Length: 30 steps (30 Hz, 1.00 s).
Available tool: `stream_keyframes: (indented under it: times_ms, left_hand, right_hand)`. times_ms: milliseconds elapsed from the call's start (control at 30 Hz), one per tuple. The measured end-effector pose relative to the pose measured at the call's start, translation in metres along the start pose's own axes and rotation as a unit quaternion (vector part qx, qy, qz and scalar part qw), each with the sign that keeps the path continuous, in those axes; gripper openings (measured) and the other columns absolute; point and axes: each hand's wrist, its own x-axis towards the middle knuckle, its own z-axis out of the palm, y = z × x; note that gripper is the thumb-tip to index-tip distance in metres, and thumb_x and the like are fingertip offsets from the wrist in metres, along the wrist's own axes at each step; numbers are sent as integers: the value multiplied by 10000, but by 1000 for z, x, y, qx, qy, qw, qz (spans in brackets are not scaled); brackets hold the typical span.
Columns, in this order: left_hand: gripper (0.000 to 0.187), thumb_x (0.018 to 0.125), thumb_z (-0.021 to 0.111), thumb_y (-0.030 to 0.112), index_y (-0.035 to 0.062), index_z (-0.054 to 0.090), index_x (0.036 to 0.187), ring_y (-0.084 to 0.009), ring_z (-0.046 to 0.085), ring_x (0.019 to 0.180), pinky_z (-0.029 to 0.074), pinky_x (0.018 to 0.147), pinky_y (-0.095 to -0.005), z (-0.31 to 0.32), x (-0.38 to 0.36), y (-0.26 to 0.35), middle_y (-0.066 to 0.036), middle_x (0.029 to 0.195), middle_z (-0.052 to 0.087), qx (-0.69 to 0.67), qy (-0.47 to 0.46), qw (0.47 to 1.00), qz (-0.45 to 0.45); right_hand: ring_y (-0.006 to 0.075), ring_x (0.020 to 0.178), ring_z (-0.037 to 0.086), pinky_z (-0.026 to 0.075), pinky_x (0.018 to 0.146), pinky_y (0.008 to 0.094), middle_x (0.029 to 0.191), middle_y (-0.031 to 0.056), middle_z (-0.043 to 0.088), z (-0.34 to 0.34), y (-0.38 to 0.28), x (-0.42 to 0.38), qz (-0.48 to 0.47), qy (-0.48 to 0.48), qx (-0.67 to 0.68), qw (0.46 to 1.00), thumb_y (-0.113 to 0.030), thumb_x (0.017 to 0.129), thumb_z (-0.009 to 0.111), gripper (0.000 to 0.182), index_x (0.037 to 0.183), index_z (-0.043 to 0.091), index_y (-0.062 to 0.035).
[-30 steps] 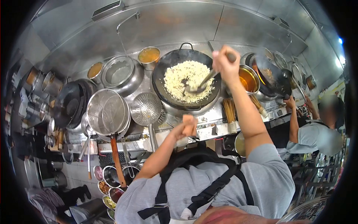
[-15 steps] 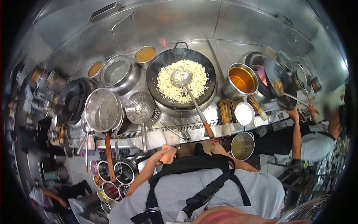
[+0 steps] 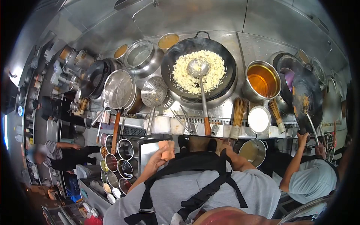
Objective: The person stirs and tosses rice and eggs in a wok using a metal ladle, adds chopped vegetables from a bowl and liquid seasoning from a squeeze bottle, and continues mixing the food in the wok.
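My left hand [image 3: 155, 158] is closed around a folded orange-pink cloth [image 3: 167, 150], in front of the counter edge. My right hand [image 3: 226, 147] is low by the counter's front edge, its fingers too unclear to read. Beyond both hands, a large black wok [image 3: 176, 54] holds white and pale-yellow grains of food [image 3: 215, 69]. A ladle [image 3: 198, 68] rests bowl-down on the food, and its wooden handle [image 3: 207, 126] reaches over the counter edge, touched by neither hand.
Strainers [image 3: 154, 92] lie left of the wok. Right of it are a pot of amber liquid [image 3: 263, 80], bamboo brushes [image 3: 239, 112] and a white bowl [image 3: 259, 119]. A co-worker [image 3: 313, 176] at the right holds another wok [image 3: 307, 95]. Another person [image 3: 48, 152] is far left.
The view has turned, so the counter and pots appear shifted. My left hand still grips the cloth, now held a little higher. The co-worker's wok shows more of its inside.
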Motion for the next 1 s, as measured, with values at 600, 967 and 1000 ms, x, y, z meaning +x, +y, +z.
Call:
stream_keyframes:
  times_ms: [600, 967, 1000]
  left_hand:
    - [242, 833, 656, 204, 75, 566, 1017, -268, 636, 912, 551, 807, -467, 143, 184, 140, -112, 977, 621, 34, -105, 993, -40]
    - [277, 828, 661, 155, 61, 544, 1060, -283, 643, 906, 583, 790, -454, 84, 134, 128, -123, 997, 605, 42, -156, 982, -101]
    - [279, 828, 662, 157, 61, 544, 1062, -287, 641, 910, 582, 796, -459, 81, 133, 130, -126, 1000, 603, 35, -148, 983, -102]
  right_hand:
    - [87, 416, 442, 380, 373, 251, 580, -16, 443, -279, -219, -190, -217, 120, 438, 864, -173, 949, 547, 353, 1268, 450, -57]
    - [403, 774, 648, 507, 744, 468, 892, 228, 664, -273, -87, -234, -146, 274, -59, 949, -165, 863, 589, 670, 1459, 335, -336]
    - [379, 769, 658, 519, 741, 465, 946, 200, 672, -277, -60, -251, -119, 322, -137, 929, -156, 870, 566, 645, 1443, 355, -365]
